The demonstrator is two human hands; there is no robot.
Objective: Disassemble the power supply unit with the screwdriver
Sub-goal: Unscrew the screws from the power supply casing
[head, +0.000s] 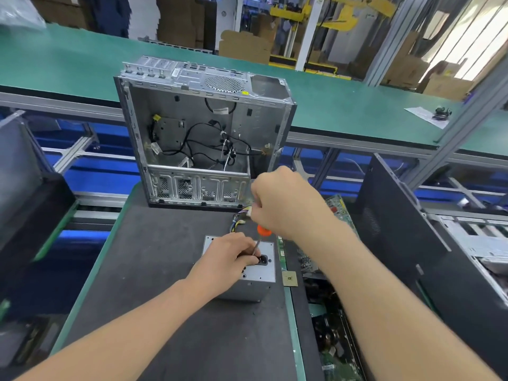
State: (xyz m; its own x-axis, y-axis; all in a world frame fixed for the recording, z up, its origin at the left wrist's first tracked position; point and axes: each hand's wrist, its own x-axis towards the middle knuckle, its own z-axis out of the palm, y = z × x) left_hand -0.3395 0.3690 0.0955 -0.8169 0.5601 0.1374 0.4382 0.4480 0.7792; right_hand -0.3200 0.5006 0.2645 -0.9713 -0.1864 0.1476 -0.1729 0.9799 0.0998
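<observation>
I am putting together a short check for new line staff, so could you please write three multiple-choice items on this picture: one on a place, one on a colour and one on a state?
1. Where does the power supply unit stand?
A) on the dark mat, in front of the computer case
B) inside the case
C) on the floor

2. What colour is the collar of the screwdriver just below the right hand?
A) blue
B) orange
C) yellow

3. In what state is the side of the computer case that faces the camera?
A) closed by a panel
B) open, with cables showing
C) covered by cardboard

Answers:
1 A, the unit sits on the mat, nearer the camera than the case.
2 B, an orange ring shows where the handle meets the shaft.
3 B, black cables lie bare inside the metal shell.
</observation>
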